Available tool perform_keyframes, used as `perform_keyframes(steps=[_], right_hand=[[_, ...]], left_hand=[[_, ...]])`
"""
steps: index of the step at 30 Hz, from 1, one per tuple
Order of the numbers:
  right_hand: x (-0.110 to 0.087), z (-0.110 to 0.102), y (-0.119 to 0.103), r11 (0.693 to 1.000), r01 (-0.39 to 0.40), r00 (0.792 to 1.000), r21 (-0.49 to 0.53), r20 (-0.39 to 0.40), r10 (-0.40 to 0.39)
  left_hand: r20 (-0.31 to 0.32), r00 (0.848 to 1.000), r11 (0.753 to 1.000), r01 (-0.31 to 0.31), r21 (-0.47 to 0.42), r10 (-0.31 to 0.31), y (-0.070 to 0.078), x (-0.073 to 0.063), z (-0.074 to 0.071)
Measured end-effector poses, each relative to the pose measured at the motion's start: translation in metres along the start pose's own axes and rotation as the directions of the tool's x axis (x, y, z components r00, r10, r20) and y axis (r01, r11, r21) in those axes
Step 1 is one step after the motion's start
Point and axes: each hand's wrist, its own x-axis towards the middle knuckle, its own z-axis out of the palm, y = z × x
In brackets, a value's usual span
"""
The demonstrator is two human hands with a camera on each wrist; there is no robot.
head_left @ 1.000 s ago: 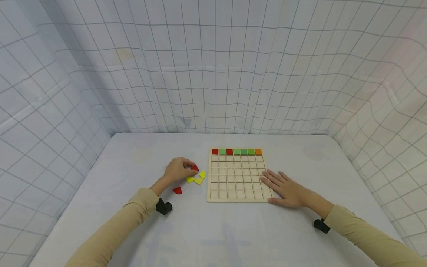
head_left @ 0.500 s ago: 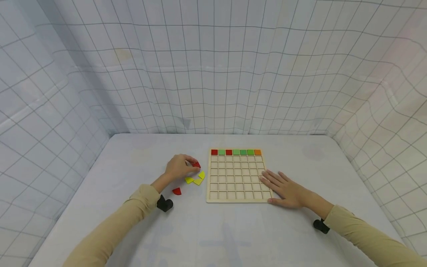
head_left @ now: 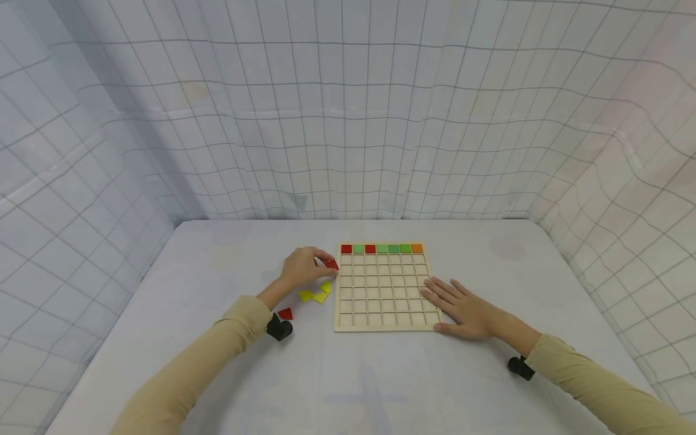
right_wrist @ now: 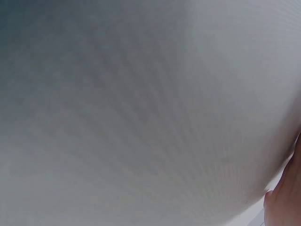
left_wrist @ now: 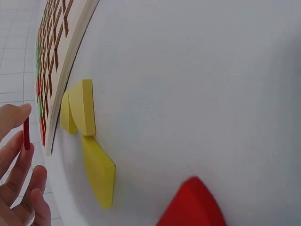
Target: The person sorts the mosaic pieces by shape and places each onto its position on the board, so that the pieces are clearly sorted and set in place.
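My left hand (head_left: 303, 267) pinches a thin red piece (head_left: 331, 264) between thumb and fingertips, right at the left edge of the wooden grid board (head_left: 388, 281). In the left wrist view that red piece (left_wrist: 26, 134) is seen edge-on, with the other fingers loosely bent. Below the left hand lie three yellow fan-shaped pieces (head_left: 319, 297). Another red fan-shaped piece (head_left: 286, 313) lies by the left wrist. My right hand (head_left: 469, 313) rests with straight, spread fingers on the board's right edge; the right wrist view catches only part of this hand (right_wrist: 282, 200).
Coloured squares (head_left: 382, 248) in red, greens and orange fill the board's far row. The white-covered table (head_left: 244, 374) ends at a far edge before grid-patterned curtains (head_left: 359, 121), which also hang at both sides. A black wrist camera (head_left: 280, 328) sits under the left sleeve.
My left hand has carried the red piece to the right and slightly away, up to the board's edge. My right hand has stayed on the board.
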Motion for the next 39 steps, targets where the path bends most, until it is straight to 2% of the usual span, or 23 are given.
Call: perform_keyframes(steps=[6,15,28,39], right_hand=[[0.001,0.001,0.001,1.0,-0.002,1.0,-0.006,0.002,0.002],[0.002,0.002,0.001,1.0,0.004,1.0,-0.015,-0.002,-0.004],[0.001,0.001,0.001,1.0,0.002,1.0,-0.031,-0.005,-0.003],[0.002,0.001,0.002,0.999,0.018,1.0,-0.04,-0.013,-0.018]], left_hand=[[-0.008,0.999,0.999,-0.047,-0.014,0.047,0.01,0.008,0.008],[0.012,0.996,0.996,-0.084,-0.043,0.084,0.027,0.021,0.019],[0.015,0.992,0.991,-0.128,-0.047,0.128,0.047,0.039,0.038],[0.045,0.986,0.985,-0.159,-0.068,0.162,0.068,0.053,0.054]])
